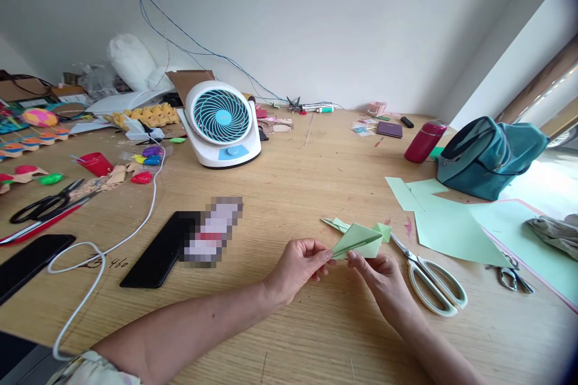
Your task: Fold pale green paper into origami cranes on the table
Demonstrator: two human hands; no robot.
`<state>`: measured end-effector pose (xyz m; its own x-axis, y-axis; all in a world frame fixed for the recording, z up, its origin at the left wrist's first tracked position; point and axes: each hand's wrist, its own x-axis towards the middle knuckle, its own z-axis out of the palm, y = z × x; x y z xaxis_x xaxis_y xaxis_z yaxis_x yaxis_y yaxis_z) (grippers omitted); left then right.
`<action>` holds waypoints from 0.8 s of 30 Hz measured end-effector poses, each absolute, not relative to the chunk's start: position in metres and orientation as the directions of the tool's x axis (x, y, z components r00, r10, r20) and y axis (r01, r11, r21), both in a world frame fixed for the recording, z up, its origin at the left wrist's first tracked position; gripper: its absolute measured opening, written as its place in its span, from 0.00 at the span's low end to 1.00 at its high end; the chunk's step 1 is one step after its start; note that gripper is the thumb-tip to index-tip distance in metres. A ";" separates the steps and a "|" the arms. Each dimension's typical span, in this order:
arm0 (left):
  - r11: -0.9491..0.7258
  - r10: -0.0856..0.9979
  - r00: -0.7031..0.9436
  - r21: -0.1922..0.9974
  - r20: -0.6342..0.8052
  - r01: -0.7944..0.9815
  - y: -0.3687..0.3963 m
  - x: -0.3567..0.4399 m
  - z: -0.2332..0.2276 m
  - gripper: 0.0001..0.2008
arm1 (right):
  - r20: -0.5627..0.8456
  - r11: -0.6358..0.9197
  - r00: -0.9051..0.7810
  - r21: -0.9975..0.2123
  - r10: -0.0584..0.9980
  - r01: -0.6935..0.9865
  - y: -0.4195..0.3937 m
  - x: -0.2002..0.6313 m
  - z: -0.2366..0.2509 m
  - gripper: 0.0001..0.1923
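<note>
A folded piece of light green paper [360, 239], kite-shaped with a crease along its middle, is held just above the table between both hands. My left hand [306, 258] pinches its left point between thumb and fingers. At its lower edge, my right hand [377, 274] grips it with the thumb on top and the fingers underneath. Just behind it lies another folded green paper piece [338, 225], partly covered by the held one. White-handled scissors [436, 283] rest to the right of my right hand, their blade tips near the paper.
Green paper sheets [451, 231], a teal bag [492, 156] and a red bottle [424, 141] are on the right. Ahead stands a white fan [222, 123]. A black phone [156, 252], a white cable [151, 207] and black scissors [45, 204] lie to the left.
</note>
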<state>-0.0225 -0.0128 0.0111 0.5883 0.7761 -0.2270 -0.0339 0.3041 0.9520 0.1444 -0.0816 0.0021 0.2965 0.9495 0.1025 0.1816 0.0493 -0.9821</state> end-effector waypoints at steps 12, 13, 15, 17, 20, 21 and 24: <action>0.350 0.676 0.680 0.936 -0.284 0.043 -0.021 -0.020 0.009 0.23 | 0.002 0.002 0.000 -0.999 1.000 -0.035 -0.083 0.140 0.004 0.24; 0.343 0.660 0.698 0.938 -0.278 0.049 -0.022 -0.020 0.008 0.24 | -0.004 -0.005 -0.027 -0.999 1.000 -0.037 -0.083 0.139 0.005 0.25; 0.314 0.646 0.715 0.947 -0.265 0.068 -0.022 -0.021 0.008 0.24 | -0.010 -0.011 -0.027 -1.000 1.000 -0.012 -0.085 0.139 0.007 0.26; 0.254 0.665 0.707 0.963 -0.241 0.090 -0.019 -0.023 0.010 0.24 | -0.012 -0.013 0.029 -0.998 1.000 0.054 -0.086 0.140 0.007 0.27; 0.145 0.710 0.688 0.987 -0.149 0.065 -0.011 -0.026 0.015 0.25 | -0.012 -0.022 0.064 -0.987 0.998 0.160 -0.087 0.141 0.004 0.27; 0.127 0.711 0.693 0.991 -0.116 0.035 -0.009 -0.027 0.016 0.24 | -0.009 -0.017 0.043 -0.981 0.999 0.191 -0.088 0.141 0.003 0.27; 0.130 0.710 0.702 0.989 -0.044 -0.069 -0.003 -0.028 0.018 0.20 | 0.025 0.041 -0.059 -0.957 0.998 0.287 -0.090 0.137 0.002 0.23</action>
